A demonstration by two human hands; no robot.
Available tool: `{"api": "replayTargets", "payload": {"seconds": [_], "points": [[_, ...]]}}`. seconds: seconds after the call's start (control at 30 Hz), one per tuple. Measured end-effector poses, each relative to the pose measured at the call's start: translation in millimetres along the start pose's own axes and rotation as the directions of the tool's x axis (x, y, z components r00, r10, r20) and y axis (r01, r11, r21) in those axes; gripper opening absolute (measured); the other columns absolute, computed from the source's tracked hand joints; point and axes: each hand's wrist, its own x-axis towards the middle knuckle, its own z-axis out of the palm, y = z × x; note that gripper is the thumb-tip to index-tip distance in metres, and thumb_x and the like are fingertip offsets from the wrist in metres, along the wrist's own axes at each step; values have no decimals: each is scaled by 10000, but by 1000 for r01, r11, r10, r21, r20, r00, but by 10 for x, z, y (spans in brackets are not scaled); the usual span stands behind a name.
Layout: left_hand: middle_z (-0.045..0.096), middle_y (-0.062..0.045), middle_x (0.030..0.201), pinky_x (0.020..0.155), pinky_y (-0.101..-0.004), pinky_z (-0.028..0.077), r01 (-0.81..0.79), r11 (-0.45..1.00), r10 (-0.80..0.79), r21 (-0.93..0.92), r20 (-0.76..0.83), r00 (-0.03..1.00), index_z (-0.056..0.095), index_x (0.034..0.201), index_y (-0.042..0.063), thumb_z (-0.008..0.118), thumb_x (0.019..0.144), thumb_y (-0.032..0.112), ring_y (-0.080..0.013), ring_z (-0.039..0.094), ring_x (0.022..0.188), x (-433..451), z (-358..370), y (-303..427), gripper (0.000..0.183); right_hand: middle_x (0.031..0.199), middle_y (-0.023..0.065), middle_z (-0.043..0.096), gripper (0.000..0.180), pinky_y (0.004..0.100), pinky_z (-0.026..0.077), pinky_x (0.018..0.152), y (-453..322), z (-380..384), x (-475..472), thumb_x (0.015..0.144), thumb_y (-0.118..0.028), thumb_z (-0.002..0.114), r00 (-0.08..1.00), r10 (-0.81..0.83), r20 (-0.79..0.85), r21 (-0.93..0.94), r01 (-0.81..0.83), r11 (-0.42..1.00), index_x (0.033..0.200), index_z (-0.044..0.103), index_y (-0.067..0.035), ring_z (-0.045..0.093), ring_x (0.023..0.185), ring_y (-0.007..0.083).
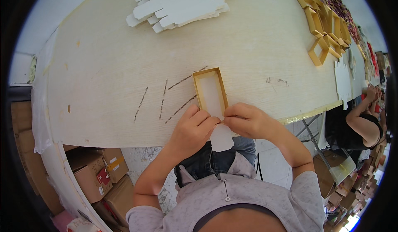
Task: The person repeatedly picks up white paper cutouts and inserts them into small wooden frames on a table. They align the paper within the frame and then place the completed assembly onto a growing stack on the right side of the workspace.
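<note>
A small paperboard box with gold inner walls [221, 88] stands at the table's front edge, its near end towards me. My left hand [194, 127] pinches the near left corner between thumb and fingers. At the near right corner, my right hand [245, 120] grips the same box with bent fingers. The fingertips of both hands almost meet at the near end wall and hide part of it. A white paperboard flap [221, 138] hangs from that end over the table edge, above my lap.
White die-cut box blanks [183, 6] lie stacked at the far side of the table [108, 54]. Gold box frames [318, 52] and another white blank [342, 79] are at the right. Cardboard cartons [90, 176] fill the space below left. A person [363, 123] sits farther right.
</note>
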Motion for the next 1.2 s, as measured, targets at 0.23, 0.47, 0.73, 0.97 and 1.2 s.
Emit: {"api": "replayTargets", "payload": {"seconds": [0.23,0.47,0.73,0.97,1.2], "points": [[514,-32,726,584,-333,426,-38,998,43,57,-95,995,666,803,74,716,672,12,-226,486,684,9,41,-17,154,1019,105,614,347,344,517,708,-56,-14,-50,701,-14,679,1000,11,-2,-91,-11,996,1046,657,-35,614,808,250],[494,-36,724,614,-349,420,70,996,-70,-64,-11,997,665,815,81,721,693,21,-244,473,697,-60,-44,32,147,1013,94,614,439,320,498,660,-211,20,-116,686,-15,674,996,-92,-18,-236,86,968,1125,661,-38,607,768,230],[603,-87,909,733,-337,459,184,938,-90,-294,307,948,580,1252,95,647,771,-44,-277,514,793,50,-339,62,505,828,93,570,506,344,463,592,-131,104,-59,691,57,689,991,117,-69,161,-105,981,1184,602,-13,568,684,264],[620,-137,1006,823,-386,496,364,890,-222,-273,438,871,440,1400,88,648,791,-58,-311,580,943,-12,-324,-7,660,772,73,522,490,353,431,575,-92,138,-33,711,79,642,991,61,-122,169,-40,985,1172,620,-84,519,648,263],[632,-135,1017,790,-399,514,313,907,-208,-282,347,914,483,1352,73,714,775,14,-316,595,955,68,-322,77,624,760,66,498,492,349,427,582,-191,86,-8,732,78,612,982,184,-37,143,-177,974,1181,635,-121,533,674,248]]}}
